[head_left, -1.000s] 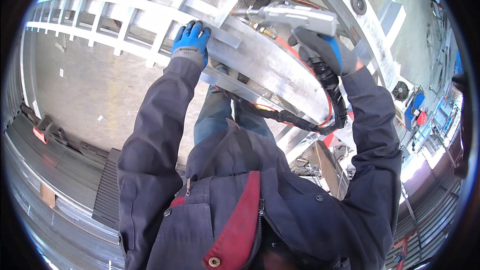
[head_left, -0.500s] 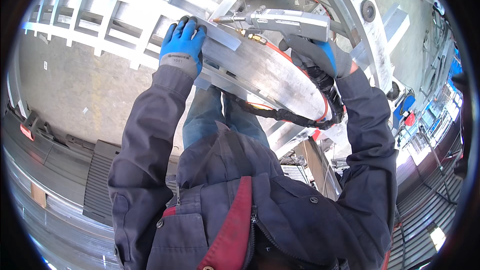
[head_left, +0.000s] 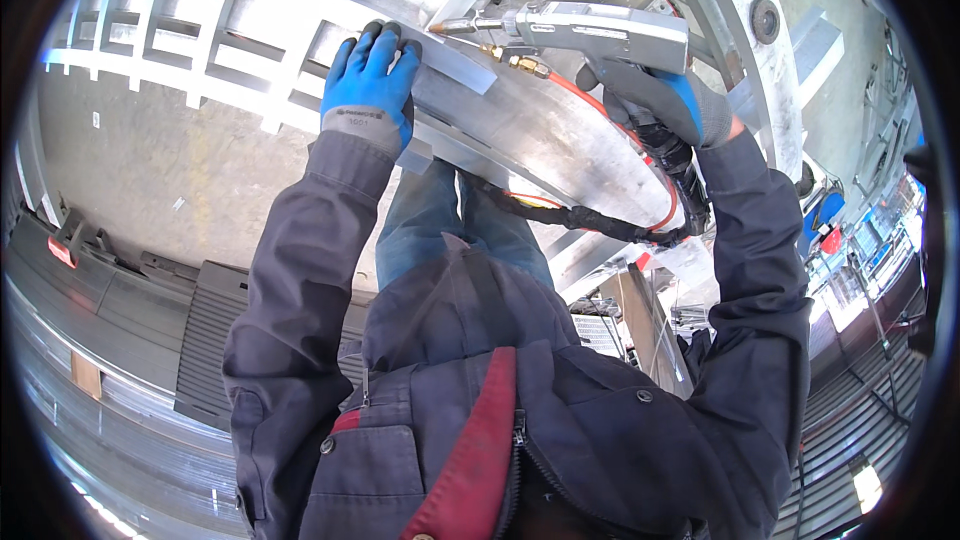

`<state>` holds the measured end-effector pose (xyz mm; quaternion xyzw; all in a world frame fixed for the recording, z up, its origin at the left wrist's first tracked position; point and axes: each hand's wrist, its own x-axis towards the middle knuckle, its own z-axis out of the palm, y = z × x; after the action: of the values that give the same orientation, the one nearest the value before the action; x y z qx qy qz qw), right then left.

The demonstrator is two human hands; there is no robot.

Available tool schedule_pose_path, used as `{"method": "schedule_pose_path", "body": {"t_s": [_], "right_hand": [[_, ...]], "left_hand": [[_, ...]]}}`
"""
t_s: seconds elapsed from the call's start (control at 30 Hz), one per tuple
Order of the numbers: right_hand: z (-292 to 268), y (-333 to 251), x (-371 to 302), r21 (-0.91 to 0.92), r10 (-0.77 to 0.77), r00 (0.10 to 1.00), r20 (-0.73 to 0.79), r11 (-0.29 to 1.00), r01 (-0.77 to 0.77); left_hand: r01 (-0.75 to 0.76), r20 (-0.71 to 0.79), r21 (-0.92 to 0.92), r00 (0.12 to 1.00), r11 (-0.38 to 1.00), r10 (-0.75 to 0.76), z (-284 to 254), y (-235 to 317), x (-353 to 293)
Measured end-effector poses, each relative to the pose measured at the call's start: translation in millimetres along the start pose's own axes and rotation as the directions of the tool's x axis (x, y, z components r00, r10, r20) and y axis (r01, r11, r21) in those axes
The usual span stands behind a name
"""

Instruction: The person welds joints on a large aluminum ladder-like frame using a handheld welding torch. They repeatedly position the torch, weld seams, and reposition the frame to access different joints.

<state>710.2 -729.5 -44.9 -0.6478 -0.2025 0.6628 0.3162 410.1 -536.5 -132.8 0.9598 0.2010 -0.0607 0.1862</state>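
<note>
My left hand [head_left: 370, 85], in a blue and grey glove, lies flat on a silvery metal frame [head_left: 300, 12] with its fingers stretched out. Beside its fingertips runs a short metal bar [head_left: 462, 70]. My right hand [head_left: 665, 105], gloved the same way, is wrapped round the grip of a grey welding gun [head_left: 605, 32]. The gun's copper-coloured nozzle [head_left: 450, 27] points left, close to the frame and a little right of my left fingers. A thin orange hose [head_left: 580, 98] and a black wrapped cable [head_left: 600, 225] trail from the gun.
A wide curved metal plate [head_left: 560, 145] lies beneath the gun. A thick metal beam [head_left: 765, 80] with a round dark fitting stands at the right. On the left, ribbed dark panels [head_left: 212, 340] and long metal lengths [head_left: 110, 440] lie near a concrete floor [head_left: 130, 180].
The whole view has shifted slightly, so frame and arms appear a little farther right. The gun has risen slightly in the picture; both hands keep their hold and place.
</note>
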Motion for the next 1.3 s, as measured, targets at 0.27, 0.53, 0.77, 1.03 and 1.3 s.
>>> {"method": "schedule_pose_path", "body": {"t_s": [0.27, 0.53, 0.77, 1.03, 1.3], "right_hand": [[-9.1, 5.4, 1.6, -0.084, -0.039, 0.996, 0.082, 0.995, 0.046], [-4.5, 11.5, 7.0, 0.049, 0.113, 0.994, -0.006, 0.992, -0.113], [-8.6, 19.0, 14.1, 0.133, 0.150, 0.989, 0.009, 0.980, -0.149], [-19.5, 63.4, 6.2, 0.511, 0.112, 0.993, 0.030, 0.853, -0.111], [-12.8, 104.2, -37.4, 0.861, -0.128, 0.991, -0.036, 0.500, 0.096]], "left_hand": [[0.006, 0.003, 0.002, 1.000, 1.000, -0.006, 1.4, 0.1, -0.8], [0.006, 0.009, 0.015, 1.000, 1.000, -0.006, 3.9, -3.6, -2.9], [0.004, 0.014, 0.022, 1.000, 1.000, -0.004, 4.2, -3.5, -2.6], [0.024, 0.059, -0.006, 0.998, 1.000, -0.024, 0.3, -3.7, -3.6], [0.060, 0.089, -0.023, 0.994, 0.998, -0.058, -4.5, 0.5, -1.4]]}}
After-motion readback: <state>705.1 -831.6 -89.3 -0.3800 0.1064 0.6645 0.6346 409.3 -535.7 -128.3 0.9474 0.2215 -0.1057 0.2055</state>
